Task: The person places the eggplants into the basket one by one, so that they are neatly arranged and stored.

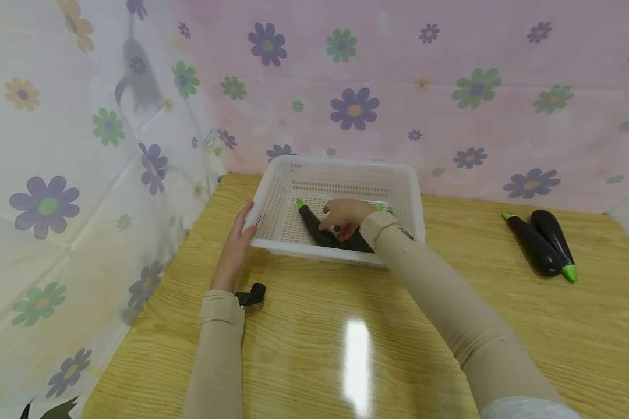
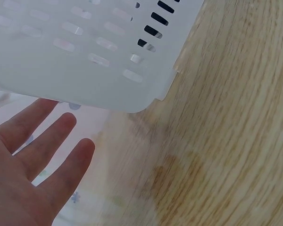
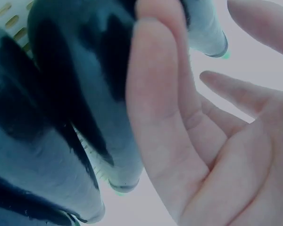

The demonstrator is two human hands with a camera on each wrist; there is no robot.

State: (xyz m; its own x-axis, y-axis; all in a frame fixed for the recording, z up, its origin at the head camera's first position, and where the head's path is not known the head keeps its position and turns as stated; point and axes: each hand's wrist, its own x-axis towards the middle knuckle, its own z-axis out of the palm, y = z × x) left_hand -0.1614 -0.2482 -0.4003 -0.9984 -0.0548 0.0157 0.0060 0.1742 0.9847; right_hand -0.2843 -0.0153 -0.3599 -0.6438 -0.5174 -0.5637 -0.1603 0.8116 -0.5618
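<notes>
A white slotted basket (image 1: pixel 340 166) stands on the wooden table (image 1: pixel 346 349). Dark purple eggplants (image 1: pixel 311 224) with green stems lie inside it. My right hand (image 1: pixel 343 216) reaches into the basket and rests on them. In the right wrist view its fingers (image 3: pixel 155 94) lie fairly straight against an eggplant (image 3: pixel 75 84), palm open. My left hand (image 1: pixel 238 235) rests with straight fingers against the basket's front left corner. The left wrist view shows this hand (image 2: pixel 33 155) spread just below the basket's corner (image 2: pixel 85 56).
Two more eggplants (image 1: pixel 532 244) (image 1: pixel 552 233) lie side by side on the table's right part. Flowered cloth walls close off the left and back. A small black mount (image 1: pixel 251 295) sits by my left wrist.
</notes>
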